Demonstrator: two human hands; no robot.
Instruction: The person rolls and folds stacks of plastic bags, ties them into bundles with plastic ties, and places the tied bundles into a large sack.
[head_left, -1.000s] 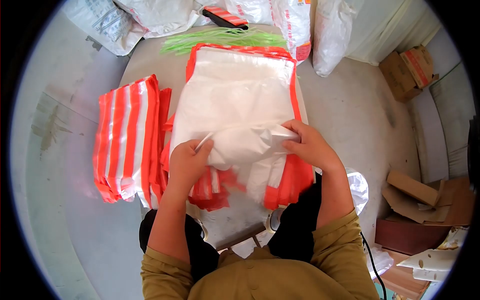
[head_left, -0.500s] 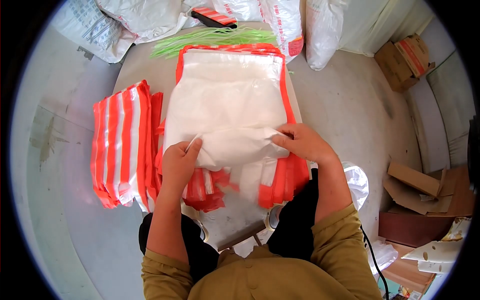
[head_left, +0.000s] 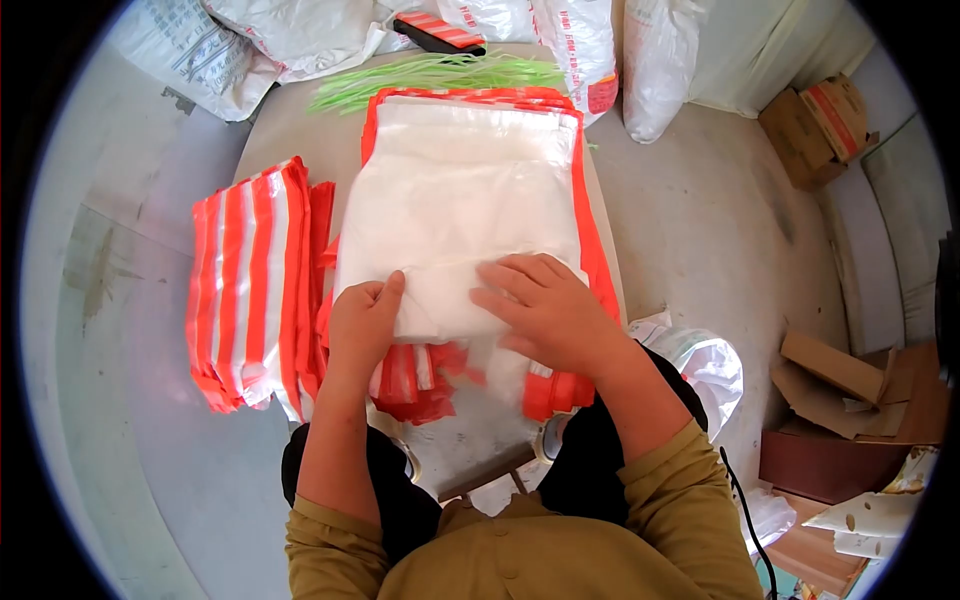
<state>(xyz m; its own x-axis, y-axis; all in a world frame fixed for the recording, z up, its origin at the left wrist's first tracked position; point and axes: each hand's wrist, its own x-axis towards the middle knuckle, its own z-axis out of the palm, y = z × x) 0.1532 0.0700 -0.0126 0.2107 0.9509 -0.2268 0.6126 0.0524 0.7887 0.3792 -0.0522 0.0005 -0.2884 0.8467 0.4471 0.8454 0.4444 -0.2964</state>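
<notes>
A white plastic bag point(head_left: 460, 200) lies flat on top of a pile of red-edged bags, its lower part folded up. My left hand point(head_left: 366, 315) grips the left edge of the fold between thumb and fingers. Over the right half of the fold, my right hand point(head_left: 545, 310) rests with fingers spread, slightly blurred. Red and clear bag handles point(head_left: 415, 380) hang below the fold at the near edge. To the left of the pile stands a stack of red-and-white striped bags point(head_left: 245, 290).
Green strips point(head_left: 435, 78) lie behind the pile on the table point(head_left: 300, 130). White sacks point(head_left: 665, 70) stand at the back. Cardboard boxes point(head_left: 815, 130) are at the far right, and an open carton point(head_left: 850, 400) is at the near right.
My right hand has let go of the bag's right edge and moved left onto the fold, its fingers now spread. My left hand keeps its hold.
</notes>
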